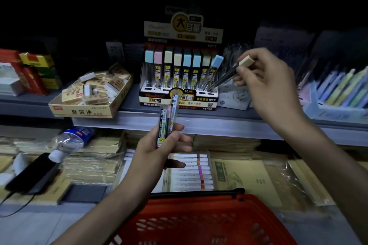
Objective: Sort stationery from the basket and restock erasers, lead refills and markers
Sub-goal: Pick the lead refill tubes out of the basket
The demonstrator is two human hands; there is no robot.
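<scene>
Lead refills in a small bunch (pixel 166 125) stand upright in the left hand (pixel 159 153), whose fingers and thumb curl round their lower halves, just in front of the shelf edge (pixel 219 123). The right hand (pixel 264 77) pinches 1 more, a cream-capped refill case (pixel 227 77), near its cap between thumb and fingertips. This case is tilted, its lower end down at the rightmost front slot of the refill display box (pixel 155 99). I cannot tell if the end is touching the slot. That box sits on the upper shelf and already holds a row of cases with blue, pink and cream caps, the rightmost one leaning. Just left of it on the same shelf lies an open eraser box (pixel 89 112), heaped with loose wrapped erasers. To the right, a tray of pastel pens (pixel 338 93) is blurred. On the lower shelf a pack of markers (pixel 191 173) lies flat behind the left hand, with a water bottle (pixel 69 141) on its side and a black device (pixel 33 173) further left. The red basket (pixel 179 223) is at the bottom, between the 2 forearms
</scene>
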